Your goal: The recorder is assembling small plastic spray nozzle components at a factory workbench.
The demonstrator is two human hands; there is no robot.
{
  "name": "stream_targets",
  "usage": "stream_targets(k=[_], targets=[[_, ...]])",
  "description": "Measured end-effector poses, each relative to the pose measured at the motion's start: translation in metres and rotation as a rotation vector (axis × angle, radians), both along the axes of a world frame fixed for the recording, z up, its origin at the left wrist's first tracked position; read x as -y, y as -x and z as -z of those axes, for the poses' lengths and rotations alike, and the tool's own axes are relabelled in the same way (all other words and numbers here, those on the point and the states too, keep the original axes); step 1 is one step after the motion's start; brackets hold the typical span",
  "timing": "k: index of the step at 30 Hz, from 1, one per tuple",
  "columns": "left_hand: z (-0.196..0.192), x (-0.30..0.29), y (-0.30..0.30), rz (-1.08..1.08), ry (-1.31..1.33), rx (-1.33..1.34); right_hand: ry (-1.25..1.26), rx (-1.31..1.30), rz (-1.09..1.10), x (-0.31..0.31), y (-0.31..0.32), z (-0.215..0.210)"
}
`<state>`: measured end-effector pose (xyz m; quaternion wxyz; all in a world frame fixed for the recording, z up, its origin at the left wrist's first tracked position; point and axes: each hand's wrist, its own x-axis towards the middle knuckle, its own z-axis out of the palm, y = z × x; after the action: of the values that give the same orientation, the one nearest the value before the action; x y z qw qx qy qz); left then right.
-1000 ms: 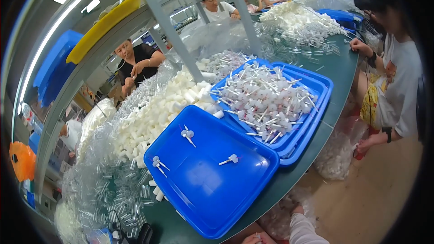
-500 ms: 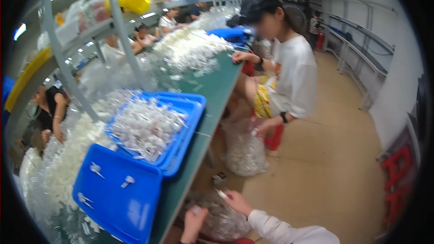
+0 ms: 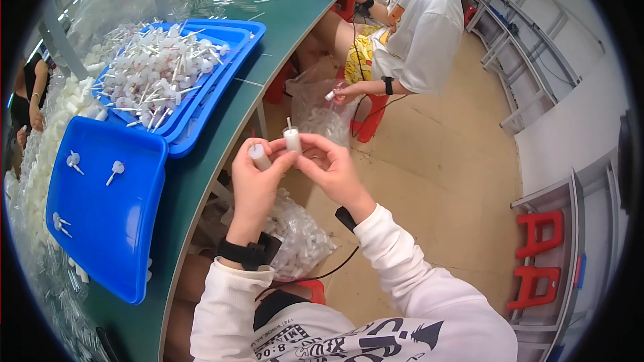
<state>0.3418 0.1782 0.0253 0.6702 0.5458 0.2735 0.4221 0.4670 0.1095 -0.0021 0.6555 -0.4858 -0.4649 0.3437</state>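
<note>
The white cylinder [image 3: 292, 142] stood upright, pinched by the right hand [image 3: 332, 171], beside a second cylinder [image 3: 259, 157] pinched in the left hand [image 3: 253, 182]. It seemed light, its stem [image 3: 288, 122] fragile; the sides suited gripping.

The left hand [image 3: 255, 184] and right hand [image 3: 335, 171] sit close together, fingers [image 3: 313, 140] curled inward.

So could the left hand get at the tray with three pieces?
Probably yes: nothing seems to block the way from left hand to tray, though that hand holds a white cylinder.
</note>
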Motion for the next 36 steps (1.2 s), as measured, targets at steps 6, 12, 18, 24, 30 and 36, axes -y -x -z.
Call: stream_targets(k=[6, 12, 18, 24, 30, 36], targets=[[0.007, -0.003, -0.001, 0.091, 0.19, -0.039, 0.128, -0.275, -0.195, -0.005, -0.021, 0.006], [0.008, -0.002, -0.015, 0.173, 0.652, 0.155, 0.027, -0.227, -0.093, -0.039, -0.03, -0.005], [0.017, -0.005, -0.007, 0.16, 0.778, 0.257, 0.062, -0.199, -0.163, -0.051, -0.027, 0.005], [0.01, 0.0, -0.007, 0.145, 0.897, 0.388, 0.158, -0.289, -0.219, -0.045, -0.031, 0.004], [0.019, -0.013, 0.0, 0.119, 0.95, 0.513, 0.234, -0.233, -0.25, -0.053, -0.015, -0.005], [0.024, -0.014, 0.01, 0.116, 0.995, 0.535, 0.272, -0.269, -0.309, -0.052, -0.006, -0.007]])
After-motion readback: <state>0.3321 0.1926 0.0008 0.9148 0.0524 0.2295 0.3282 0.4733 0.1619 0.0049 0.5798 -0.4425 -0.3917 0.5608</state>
